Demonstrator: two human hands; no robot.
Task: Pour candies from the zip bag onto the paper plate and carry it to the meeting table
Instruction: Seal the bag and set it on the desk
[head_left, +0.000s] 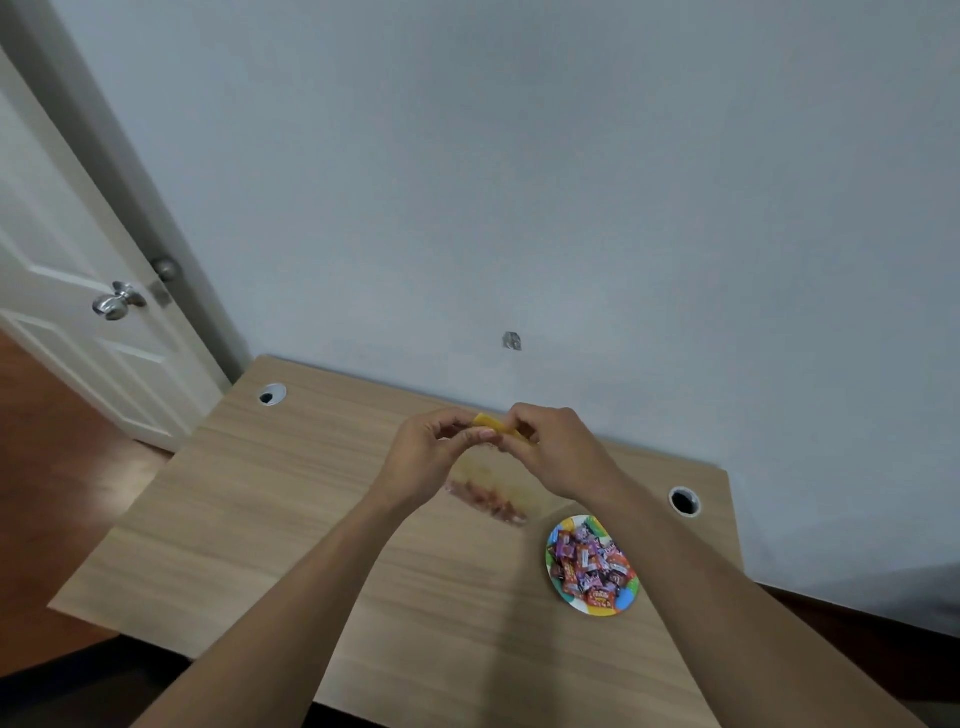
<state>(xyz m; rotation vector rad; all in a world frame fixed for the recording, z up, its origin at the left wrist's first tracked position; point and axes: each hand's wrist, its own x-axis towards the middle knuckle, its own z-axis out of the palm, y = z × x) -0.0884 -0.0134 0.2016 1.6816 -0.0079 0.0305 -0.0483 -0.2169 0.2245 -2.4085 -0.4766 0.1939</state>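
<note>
A clear zip bag (491, 480) with a yellow zip strip hangs above the wooden desk (291, 499); it is blurred, and a few reddish candies show in its lower edge. My left hand (426, 457) and my right hand (556, 452) both pinch the yellow top of the bag, side by side, fingers touching it. To the right and nearer me, a colourful paper plate (621, 603) lies on the desk with a heap of wrapped candies (589, 564) on it. My right forearm passes just above the plate's right side.
The desk stands against a pale wall and has two round cable holes, one at the far left (271, 395) and one at the right (684, 501). A white door (78, 291) with a metal knob stands open at the left over a dark wooden floor.
</note>
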